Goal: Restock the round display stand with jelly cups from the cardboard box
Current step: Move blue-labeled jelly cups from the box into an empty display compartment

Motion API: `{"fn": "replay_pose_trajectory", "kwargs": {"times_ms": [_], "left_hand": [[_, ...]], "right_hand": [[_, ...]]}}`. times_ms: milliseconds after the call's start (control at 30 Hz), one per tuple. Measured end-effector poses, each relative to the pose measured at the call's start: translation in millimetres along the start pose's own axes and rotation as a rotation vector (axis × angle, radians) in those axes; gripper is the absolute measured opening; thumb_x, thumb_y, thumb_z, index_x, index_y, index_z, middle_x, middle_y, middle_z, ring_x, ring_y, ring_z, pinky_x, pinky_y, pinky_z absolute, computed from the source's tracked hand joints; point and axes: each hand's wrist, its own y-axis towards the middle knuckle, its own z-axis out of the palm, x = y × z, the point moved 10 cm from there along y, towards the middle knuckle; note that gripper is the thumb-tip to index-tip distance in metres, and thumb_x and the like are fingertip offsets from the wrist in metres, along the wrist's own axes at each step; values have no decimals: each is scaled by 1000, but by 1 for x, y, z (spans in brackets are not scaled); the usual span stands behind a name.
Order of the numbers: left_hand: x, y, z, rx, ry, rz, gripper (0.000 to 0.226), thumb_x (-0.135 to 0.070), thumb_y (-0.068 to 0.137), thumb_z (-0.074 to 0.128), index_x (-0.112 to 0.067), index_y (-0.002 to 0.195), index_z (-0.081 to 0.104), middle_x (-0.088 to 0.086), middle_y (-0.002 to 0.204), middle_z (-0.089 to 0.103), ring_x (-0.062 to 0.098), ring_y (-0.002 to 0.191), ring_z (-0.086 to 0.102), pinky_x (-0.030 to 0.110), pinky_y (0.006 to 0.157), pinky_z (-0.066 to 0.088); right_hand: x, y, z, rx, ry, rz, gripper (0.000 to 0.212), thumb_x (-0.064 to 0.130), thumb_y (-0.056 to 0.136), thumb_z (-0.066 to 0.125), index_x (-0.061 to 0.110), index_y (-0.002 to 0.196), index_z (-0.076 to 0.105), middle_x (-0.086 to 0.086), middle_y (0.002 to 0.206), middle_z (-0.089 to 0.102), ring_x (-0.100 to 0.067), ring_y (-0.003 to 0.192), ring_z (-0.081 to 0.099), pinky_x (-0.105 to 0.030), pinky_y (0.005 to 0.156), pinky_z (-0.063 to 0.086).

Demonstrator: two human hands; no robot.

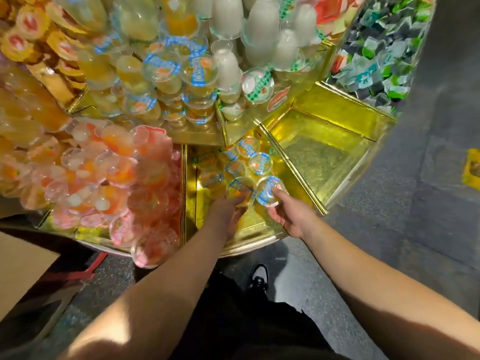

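Inside gold compartment (192, 203): seven jelly cups (260, 163), two hands (289, 216).

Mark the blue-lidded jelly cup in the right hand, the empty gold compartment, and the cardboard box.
clear blue-lidded jelly cup (268, 190): head view, lid face.
empty gold foil compartment (322, 157): head view, floor.
brown cardboard box (18, 271): head view, flap.

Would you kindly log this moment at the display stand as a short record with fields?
left hand: fingers on a blue-lidded cup
right hand: grips another blue-lidded cup
bin being filled: gold middle bin, a few cups inside, mostly unfilled
bin to its right: gold bin, nothing visible in it
bin to its left: pink cups, heaped over the rim
upper tier: yellow cups and white cups, piled
cardboard box: lower left, only partly in view
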Motion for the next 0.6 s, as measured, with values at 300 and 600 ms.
{"fn": "replay_pose_trajectory", "kwargs": {"times_ms": [300, 600], "left_hand": [[35, 64, 2, -73, 43, -116, 26, 1, 88, 66, -14, 108, 59, 1, 107, 63, 12, 86, 59, 27, 87, 52], [52, 98, 13, -77, 66, -153, 51, -11, 86, 73, -20, 133, 55, -4, 130, 62, 10, 98, 62, 47, 114, 32]], "right_hand": [[-14, 69, -13, -77, 31, 87, 23, 34, 100, 56, 13, 107, 57, -8, 85, 61, -11, 65, 60, -18, 44, 50], [-19, 109, -21, -127, -22, 130, 27, 41, 101, 51, 16, 101, 60, -3, 91, 66, -10, 75, 62, -19, 54, 52]]}}
